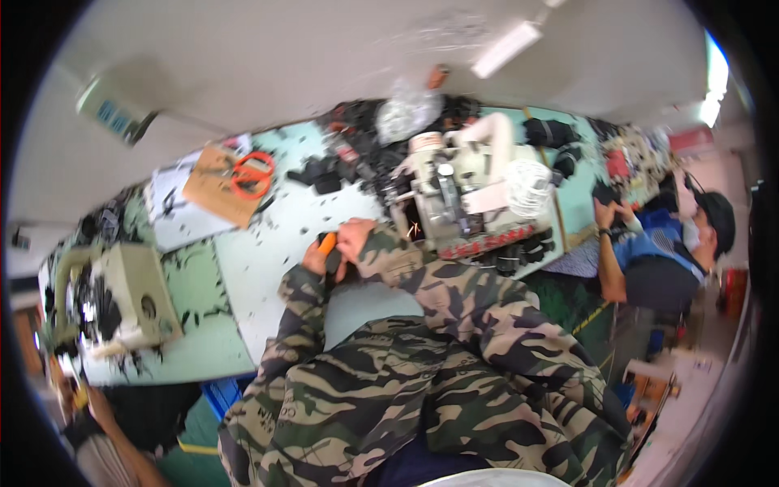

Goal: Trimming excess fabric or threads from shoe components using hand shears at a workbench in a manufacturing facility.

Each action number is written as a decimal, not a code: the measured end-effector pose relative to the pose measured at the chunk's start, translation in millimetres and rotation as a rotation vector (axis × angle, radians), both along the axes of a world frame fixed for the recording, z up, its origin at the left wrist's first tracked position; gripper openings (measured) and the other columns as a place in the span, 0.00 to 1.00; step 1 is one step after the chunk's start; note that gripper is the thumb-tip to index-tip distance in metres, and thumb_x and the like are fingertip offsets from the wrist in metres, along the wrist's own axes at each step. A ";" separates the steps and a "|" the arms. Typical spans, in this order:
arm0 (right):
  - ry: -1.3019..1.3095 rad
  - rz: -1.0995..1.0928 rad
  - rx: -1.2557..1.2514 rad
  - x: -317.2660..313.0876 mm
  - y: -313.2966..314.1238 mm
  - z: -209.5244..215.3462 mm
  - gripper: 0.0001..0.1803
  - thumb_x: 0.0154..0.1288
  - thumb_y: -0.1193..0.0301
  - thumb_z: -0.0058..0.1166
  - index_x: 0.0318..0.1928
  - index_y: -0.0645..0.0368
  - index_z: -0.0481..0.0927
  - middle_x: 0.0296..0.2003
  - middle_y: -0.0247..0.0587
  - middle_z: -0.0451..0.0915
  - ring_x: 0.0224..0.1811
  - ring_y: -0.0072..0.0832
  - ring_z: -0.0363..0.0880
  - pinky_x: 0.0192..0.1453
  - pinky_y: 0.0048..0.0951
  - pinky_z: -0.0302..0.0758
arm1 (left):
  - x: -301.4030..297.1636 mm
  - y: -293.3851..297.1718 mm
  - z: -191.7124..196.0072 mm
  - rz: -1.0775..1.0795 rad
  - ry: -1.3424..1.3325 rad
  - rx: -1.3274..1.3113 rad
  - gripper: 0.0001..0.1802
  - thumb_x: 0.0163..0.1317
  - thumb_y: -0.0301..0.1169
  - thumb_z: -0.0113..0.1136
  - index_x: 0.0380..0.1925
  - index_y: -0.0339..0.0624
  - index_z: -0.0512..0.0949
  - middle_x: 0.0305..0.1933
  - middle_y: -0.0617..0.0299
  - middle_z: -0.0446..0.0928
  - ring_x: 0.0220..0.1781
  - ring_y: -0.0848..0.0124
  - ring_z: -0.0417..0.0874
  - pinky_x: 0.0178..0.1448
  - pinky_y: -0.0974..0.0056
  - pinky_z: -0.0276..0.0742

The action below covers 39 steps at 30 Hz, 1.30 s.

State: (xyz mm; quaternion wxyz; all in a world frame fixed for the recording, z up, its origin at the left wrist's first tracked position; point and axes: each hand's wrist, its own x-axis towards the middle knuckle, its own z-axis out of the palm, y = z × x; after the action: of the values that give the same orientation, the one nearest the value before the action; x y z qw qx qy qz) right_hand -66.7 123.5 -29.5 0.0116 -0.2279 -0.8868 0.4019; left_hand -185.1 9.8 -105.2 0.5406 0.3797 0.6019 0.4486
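Observation:
My two hands are close together over the white table top, just in front of my body. In my left hand (314, 258), closed fingers grip a small black piece (333, 260), partly hidden by the hands. My right hand (355, 236) is closed too, around a small tool with an orange handle (328, 243) that lies against the black piece. The tool's working end is hidden, so its exact kind cannot be made out.
Right of my hands stands a white sewing machine (454, 191); another machine (122, 300) is at the left. Orange-handled scissors (252, 175) lie on brown paper (213, 187). Black pieces (320, 174) and scraps litter the table. Co-workers sit at right (657, 252) and lower left (114, 438).

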 end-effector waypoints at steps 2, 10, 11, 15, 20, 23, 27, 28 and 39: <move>-0.154 -0.044 -0.100 -0.2 3.9 2.6 0.08 0.49 0.68 0.55 0.26 0.59 0.75 0.25 0.45 0.75 0.28 0.40 0.75 0.31 0.33 0.71 | 12.5 0.0 -43.3 0.241 0.216 0.184 0.12 0.57 0.31 0.48 0.40 0.44 0.75 0.24 0.62 0.75 0.23 0.71 0.77 0.28 0.68 0.71; 0.252 -0.020 0.068 -9.7 15.8 -12.2 0.04 0.48 0.74 0.52 0.26 0.61 0.72 0.26 0.45 0.72 0.32 0.41 0.73 0.36 0.36 0.69 | -14.1 7.7 1.5 0.475 -0.760 -0.365 0.17 0.63 0.41 0.45 0.45 0.41 0.67 0.29 0.53 0.76 0.16 0.65 0.77 0.15 0.67 0.73; 0.189 0.061 0.001 -13.8 6.6 -17.0 0.05 0.49 0.73 0.52 0.26 0.61 0.73 0.27 0.45 0.73 0.33 0.41 0.73 0.37 0.36 0.70 | -12.6 6.9 -1.6 0.417 -0.709 -0.310 0.17 0.62 0.41 0.47 0.44 0.41 0.68 0.28 0.54 0.76 0.16 0.66 0.77 0.15 0.68 0.72; 0.048 -0.007 -0.112 -28.4 20.2 -39.9 0.11 0.52 0.72 0.53 0.38 0.59 0.76 0.29 0.44 0.75 0.33 0.39 0.76 0.37 0.33 0.72 | -21.7 -3.2 -14.4 0.418 -0.859 -0.217 0.13 0.60 0.35 0.51 0.42 0.40 0.71 0.28 0.58 0.76 0.16 0.69 0.77 0.17 0.70 0.73; -0.139 -0.171 0.140 -54.3 58.7 -52.8 0.25 0.50 0.70 0.56 0.51 0.55 0.68 0.34 0.47 0.74 0.36 0.43 0.76 0.38 0.36 0.73 | -27.4 -0.6 0.7 0.419 -0.774 -0.294 0.12 0.57 0.30 0.53 0.41 0.39 0.70 0.28 0.57 0.75 0.21 0.66 0.80 0.22 0.68 0.77; -0.531 -0.122 0.245 -64.0 73.8 -66.2 0.20 0.46 0.67 0.59 0.42 0.55 0.72 0.32 0.47 0.73 0.38 0.44 0.74 0.39 0.40 0.71 | -33.0 2.4 0.9 0.358 -0.657 -0.335 0.08 0.55 0.28 0.56 0.34 0.40 0.70 0.25 0.57 0.75 0.23 0.64 0.81 0.21 0.68 0.77; -0.386 -0.071 -0.068 -46.6 82.2 -80.2 0.14 0.44 0.65 0.64 0.28 0.60 0.75 0.20 0.42 0.74 0.20 0.29 0.71 0.22 0.32 0.65 | -29.0 15.2 3.8 0.426 -0.522 -0.331 0.09 0.55 0.30 0.58 0.32 0.40 0.70 0.26 0.56 0.76 0.21 0.64 0.81 0.19 0.68 0.76; -0.380 -0.075 -0.402 -45.9 82.1 -82.4 0.16 0.45 0.66 0.65 0.29 0.64 0.75 0.17 0.37 0.74 0.15 0.21 0.66 0.18 0.27 0.62 | -28.4 19.5 9.1 0.478 -0.519 -0.276 0.10 0.54 0.32 0.59 0.32 0.39 0.71 0.26 0.56 0.76 0.19 0.65 0.80 0.17 0.69 0.73; -0.219 -0.264 0.029 -63.7 83.4 -67.1 0.21 0.44 0.66 0.64 0.39 0.60 0.75 0.29 0.42 0.77 0.31 0.32 0.76 0.34 0.31 0.72 | -35.9 30.6 9.8 0.620 -0.678 -0.065 0.08 0.53 0.26 0.57 0.31 0.33 0.72 0.24 0.51 0.77 0.22 0.60 0.81 0.23 0.63 0.78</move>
State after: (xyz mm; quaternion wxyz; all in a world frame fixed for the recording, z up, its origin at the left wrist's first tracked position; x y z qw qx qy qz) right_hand -130.4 206.9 -96.6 -0.0292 -0.3847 -0.8508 0.3567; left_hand -221.1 40.3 -95.4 0.5588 -0.0033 0.4900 0.6691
